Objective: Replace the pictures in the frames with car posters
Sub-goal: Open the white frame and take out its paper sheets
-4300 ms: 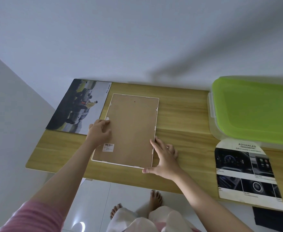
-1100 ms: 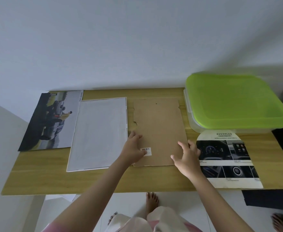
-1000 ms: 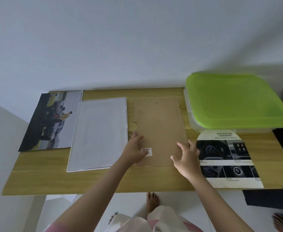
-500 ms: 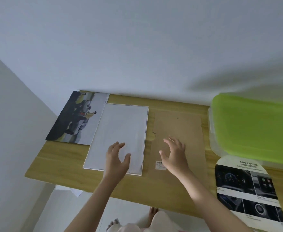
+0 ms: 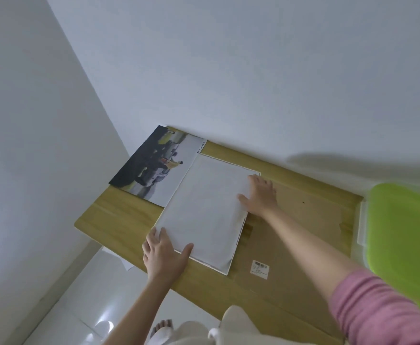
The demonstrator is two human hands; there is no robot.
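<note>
Left hand: my left hand (image 5: 165,255) sits at the near left corner of the white sheet (image 5: 204,210), fingers along its left edge and thumb lying on top, pinching that corner
Right hand: my right hand (image 5: 259,195) lies flat on the far right part of the sheet, fingers straight and spread, gripping nothing
White sheet: face down in the frame (image 5: 228,266), whose thin white edge shows along the near and right sides, on the wooden table (image 5: 119,220)
Car poster: the car poster (image 5: 154,168) lies flat at the table's far left corner, its right edge tucked under the sheet
Backing board: the brown backing board (image 5: 296,247) with a barcode sticker (image 5: 259,268) lies just right of the frame, under my right forearm
Green-lidded box: the green-lidded box (image 5: 402,245) sits at the right edge of view
</note>
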